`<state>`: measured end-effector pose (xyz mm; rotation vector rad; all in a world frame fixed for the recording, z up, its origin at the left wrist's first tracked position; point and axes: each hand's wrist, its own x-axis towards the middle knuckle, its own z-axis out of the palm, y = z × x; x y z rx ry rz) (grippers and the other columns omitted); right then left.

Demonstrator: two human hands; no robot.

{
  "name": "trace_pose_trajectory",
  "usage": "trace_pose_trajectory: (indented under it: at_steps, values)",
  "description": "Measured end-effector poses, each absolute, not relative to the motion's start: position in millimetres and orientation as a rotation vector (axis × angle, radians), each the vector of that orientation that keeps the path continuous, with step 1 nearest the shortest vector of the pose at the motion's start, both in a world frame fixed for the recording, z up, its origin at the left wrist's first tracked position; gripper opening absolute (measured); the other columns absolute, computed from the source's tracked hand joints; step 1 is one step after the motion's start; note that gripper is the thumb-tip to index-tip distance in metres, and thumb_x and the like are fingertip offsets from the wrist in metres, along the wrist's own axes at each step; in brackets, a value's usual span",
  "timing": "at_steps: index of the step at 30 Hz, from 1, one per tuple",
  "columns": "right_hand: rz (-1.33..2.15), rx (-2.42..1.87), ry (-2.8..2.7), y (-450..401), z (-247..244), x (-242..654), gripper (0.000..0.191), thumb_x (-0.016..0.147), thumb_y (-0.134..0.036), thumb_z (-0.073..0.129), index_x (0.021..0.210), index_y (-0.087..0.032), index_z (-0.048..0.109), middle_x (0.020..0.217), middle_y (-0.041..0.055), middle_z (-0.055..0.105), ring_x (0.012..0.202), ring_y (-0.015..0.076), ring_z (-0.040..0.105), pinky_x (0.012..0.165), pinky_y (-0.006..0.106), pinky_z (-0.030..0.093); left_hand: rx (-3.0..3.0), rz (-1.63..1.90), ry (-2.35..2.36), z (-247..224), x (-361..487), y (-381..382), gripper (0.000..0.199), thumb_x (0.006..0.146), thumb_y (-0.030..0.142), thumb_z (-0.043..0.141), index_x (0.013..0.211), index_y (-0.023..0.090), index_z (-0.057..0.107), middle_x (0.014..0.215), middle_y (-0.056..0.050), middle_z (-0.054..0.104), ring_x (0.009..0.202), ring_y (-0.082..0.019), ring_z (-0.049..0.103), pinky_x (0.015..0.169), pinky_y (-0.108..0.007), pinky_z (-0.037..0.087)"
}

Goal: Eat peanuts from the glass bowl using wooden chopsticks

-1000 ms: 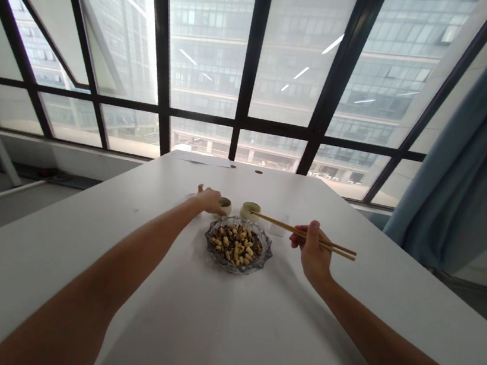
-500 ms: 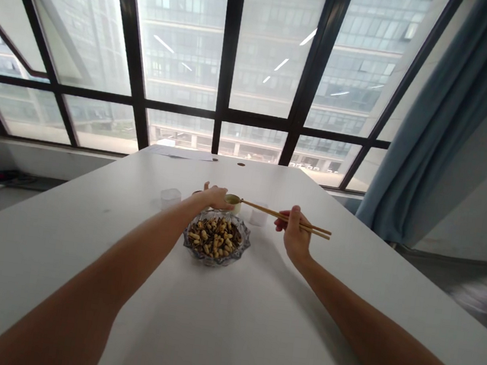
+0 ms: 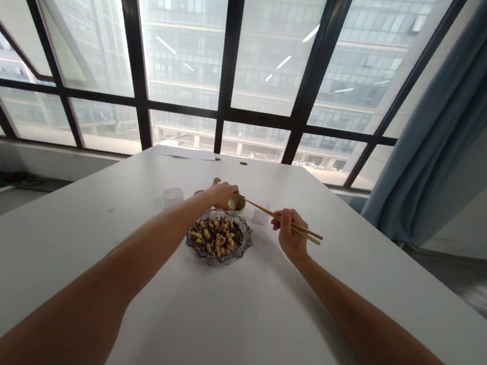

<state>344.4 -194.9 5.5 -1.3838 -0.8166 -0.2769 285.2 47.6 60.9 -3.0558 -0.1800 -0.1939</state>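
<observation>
My left hand [image 3: 223,193] reaches past the glass bowl and is closed on the side of a small olive-yellow cup [image 3: 236,202], which tilts so that its inside faces me. My right hand [image 3: 291,230] grips a pair of wooden chopsticks [image 3: 273,214]. Their thin tips meet the cup's upper rim. What lies inside the cup is too small to make out. Just in front of the cup stands a scalloped glass bowl [image 3: 241,253], filled with peanuts in the shell [image 3: 220,240] and dark striped seeds.
A clear plastic cup [image 3: 172,198] stands left of my left forearm. Another clear container [image 3: 261,213] sits behind the chopsticks. Paper sheets [image 3: 187,153] lie at the far edge of the white table [image 3: 189,319]. Windows rise beyond, with a blue curtain [image 3: 432,141] at right.
The small cup has tipped further toward me, showing more of its inside. My right hand with the chopsticks has shifted slightly left, and their tips stay at the rim.
</observation>
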Motion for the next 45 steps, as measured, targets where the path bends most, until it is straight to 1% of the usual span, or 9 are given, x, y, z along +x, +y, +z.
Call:
trace_pose_trajectory:
  at_steps: [12, 17, 23, 27, 31, 35, 37, 40, 45]
  values:
    - [-0.268, -1.541, -1.067, -193.8, 12.4, 335.9, 0.046, 0.085, -0.064, 0.056, 0.07, -0.022, 0.066, 0.057, 0.001, 0.063, 0.052, 0.0153, 0.056, 0.054, 0.028, 0.044, -2.988, -0.269, -0.019, 60.0, 283.1, 43.5, 0.054, 0.075, 0.048, 0.065, 0.122, 0.022, 0.057, 0.115, -0.011, 0.067, 0.112, -0.029, 0.056, 0.102, -0.046, 0.028]
    - [-0.32, -1.583, -1.019, -192.6, 18.6, 336.7, 0.047, 0.089, -0.062, 0.053, 0.07, -0.021, 0.065, 0.059, 0.002, 0.064, 0.055, 0.0152, 0.058, 0.055, 0.028, 0.045, -3.007, -0.208, -0.073, 60.9, 284.4, 41.6, 0.059, 0.074, 0.051, 0.066, 0.125, 0.022, 0.057, 0.116, -0.011, 0.067, 0.112, -0.03, 0.057, 0.102, -0.045, 0.03]
    - [-0.26, -1.414, -0.87, -193.6, 33.3, 333.3, 0.057, 0.087, -0.069, 0.048, 0.072, -0.018, 0.065, 0.055, 0.0023, 0.062, 0.047, 0.0131, 0.055, 0.045, 0.025, 0.044, -3.042, -0.089, -0.199, 62.8, 287.7, 44.0, 0.062, 0.073, 0.057, 0.067, 0.123, 0.021, 0.059, 0.118, -0.012, 0.067, 0.112, -0.032, 0.059, 0.101, -0.046, 0.033]
    - [-0.152, -1.352, -0.8, -198.5, 56.9, 322.4, 0.064, 0.084, -0.073, 0.048, 0.056, -0.017, 0.061, 0.039, 0.0014, 0.053, 0.033, 0.0094, 0.044, 0.033, 0.022, 0.033, -3.092, -0.018, -0.365, 59.1, 287.3, 44.8, 0.063, 0.079, 0.065, 0.058, 0.117, 0.014, 0.062, 0.115, -0.017, 0.068, 0.109, -0.034, 0.06, 0.099, -0.046, 0.035]
    - [0.064, -1.465, -0.904, -205.0, 73.5, 315.6, 0.068, 0.078, -0.078, 0.052, 0.048, -0.017, 0.059, 0.032, 0.001, 0.048, 0.026, 0.0079, 0.038, 0.028, 0.021, 0.027, -3.098, -0.087, -0.39, 54.7, 284.7, 45.0, 0.068, 0.084, 0.066, 0.053, 0.127, 0.013, 0.058, 0.122, -0.019, 0.065, 0.116, -0.036, 0.056, 0.101, -0.046, 0.034]
    - [0.279, -1.577, -1.008, -204.7, 72.9, 312.4, 0.069, 0.074, -0.081, 0.053, 0.051, -0.017, 0.061, 0.034, 0.0015, 0.051, 0.026, 0.0074, 0.039, 0.027, 0.019, 0.028, -3.096, -0.348, -0.361, 56.1, 267.0, 51.1, 0.063, 0.091, 0.059, 0.046, 0.134, 0.013, 0.053, 0.127, -0.019, 0.063, 0.122, -0.034, 0.053, 0.105, -0.049, 0.029]
    - [0.349, -1.594, -1.053, -201.4, 67.9, 311.4, 0.067, 0.075, -0.08, 0.054, 0.054, -0.016, 0.062, 0.038, 0.0021, 0.055, 0.028, 0.0082, 0.044, 0.029, 0.019, 0.032, -3.083, -0.605, -0.285, 56.0, 247.6, 56.6, 0.052, 0.094, 0.053, 0.044, 0.129, 0.016, 0.057, 0.127, -0.014, 0.064, 0.121, -0.03, 0.054, 0.105, -0.047, 0.03]
    - [0.359, -1.571, -1.111, -195.8, 58.8, 311.5, 0.062, 0.076, -0.076, 0.057, 0.061, -0.016, 0.064, 0.045, 0.003, 0.061, 0.034, 0.0103, 0.052, 0.033, 0.02, 0.04, -3.03, -0.947, -0.203, 50.6, 208.5, 65.3, 0.035, 0.096, 0.044, 0.045, 0.104, 0.018, 0.067, 0.11, -0.009, 0.07, 0.106, -0.024, 0.059, 0.096, -0.041, 0.038]
    - [0.172, -1.506, -1.035, -191.6, 51.5, 315.5, 0.058, 0.078, -0.072, 0.059, 0.068, -0.016, 0.065, 0.052, 0.0035, 0.064, 0.041, 0.0115, 0.057, 0.039, 0.022, 0.047, -2.922, -1.176, -0.201, 31.3, 147.7, 76.4, 0.027, 0.094, 0.037, 0.047, 0.08, 0.019, 0.062, 0.082, -0.006, 0.066, 0.081, -0.019, 0.058, 0.071, -0.031, 0.044]
